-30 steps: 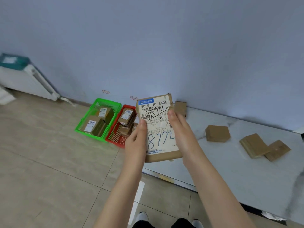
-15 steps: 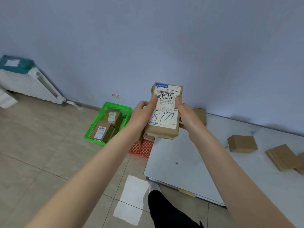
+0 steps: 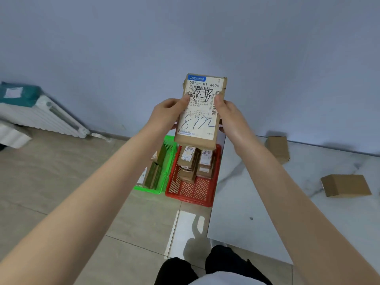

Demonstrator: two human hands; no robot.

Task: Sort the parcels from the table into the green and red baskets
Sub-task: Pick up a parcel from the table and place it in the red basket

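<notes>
A brown cardboard parcel with a white shipping label and handwritten "8772" is held upright in the air, above the baskets. My left hand grips its left edge, thumb on the label. My right hand grips its right edge the same way. Below it on the floor stand the red basket, holding several labelled parcels, and the green basket to its left, with parcels inside and partly hidden by my left arm.
The white marble-look table is at the right, with two brown parcels on it. A white radiator with a teal package on top stands against the wall at the left. My legs are at the bottom edge.
I have stepped closer to the baskets. The parcel, still held in both hands, has moved up and now hangs over the red basket, which was partly hidden before.
</notes>
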